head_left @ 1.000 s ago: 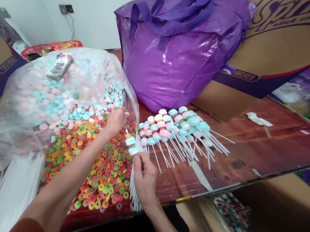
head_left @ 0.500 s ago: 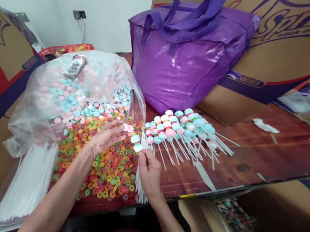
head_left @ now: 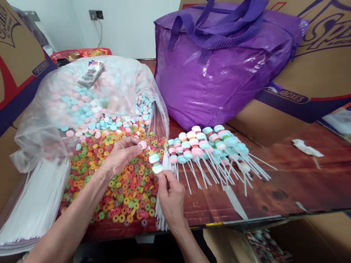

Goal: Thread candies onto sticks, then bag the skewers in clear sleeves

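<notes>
Between the thumb and fingertips of the left hand (head_left: pixel 120 157), a pink disc (head_left: pixel 142 144) sits pinched, just beside the tip of a part-filled skewer (head_left: pixel 154 159) that the right hand (head_left: pixel 172 194) grips narrowly below its lowest piece. Best practice here, by the look of it: hold the stick steady, meet the disc's flat face square at its centre, and press gently, since the matte, puffy rounds look soft enough to dent or split. Under the hands spreads a heap of rings (head_left: pixel 126 190), glossy, translucent and gummy-looking, in red, orange, yellow and green. Slim white sticks (head_left: pixel 161 220) lie beside it; beyond, loaded skewers (head_left: pixel 197 152) rest in overlapping rows on the wood-patterned table (head_left: pixel 274 180). Farther out, a crinkled clear bag (head_left: pixel 42 128) holds pastel discs, near a shiny, bulging purple bag (head_left: pixel 216 84).
</notes>
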